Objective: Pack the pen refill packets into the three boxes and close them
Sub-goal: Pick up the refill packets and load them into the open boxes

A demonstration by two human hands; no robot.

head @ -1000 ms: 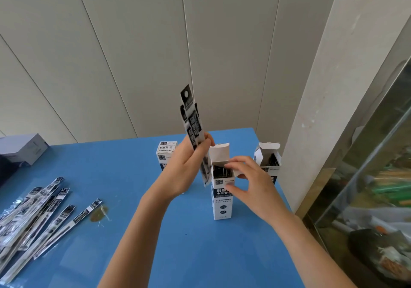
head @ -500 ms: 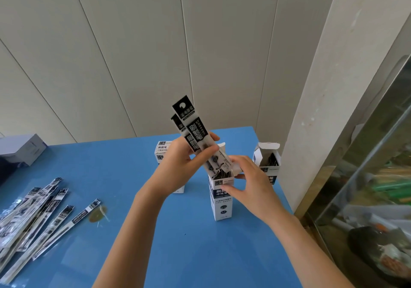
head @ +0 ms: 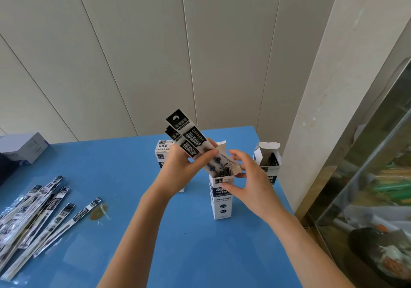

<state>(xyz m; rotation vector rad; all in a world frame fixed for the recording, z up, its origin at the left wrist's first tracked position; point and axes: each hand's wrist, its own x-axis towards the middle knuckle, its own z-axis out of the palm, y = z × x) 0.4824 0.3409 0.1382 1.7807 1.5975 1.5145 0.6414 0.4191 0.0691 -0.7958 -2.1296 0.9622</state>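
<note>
My left hand (head: 180, 170) grips two long black-and-white refill packets (head: 189, 141), tilted with their lower ends in the mouth of the middle box (head: 221, 196). That white-and-navy box stands upright with its lid flap up and holds packets. My right hand (head: 249, 181) steadies the box at its open top, thumb on the front, fingers spread around the rim. A second box (head: 163, 154) stands behind my left hand, top shut. A third box (head: 268, 161) stands open at the right with packets inside.
Several loose refill packets (head: 40, 210) lie fanned on the blue table (head: 189, 254) at the left, next to a brownish smear (head: 97, 213). A grey carton (head: 23, 146) sits far left. A white wall corner (head: 322, 132) and a glass cabinet (head: 378, 187) bound the right side.
My left hand has tilted the packets from nearly upright to slanting right and lowered their ends into the middle box. My right hand stayed at the box top.
</note>
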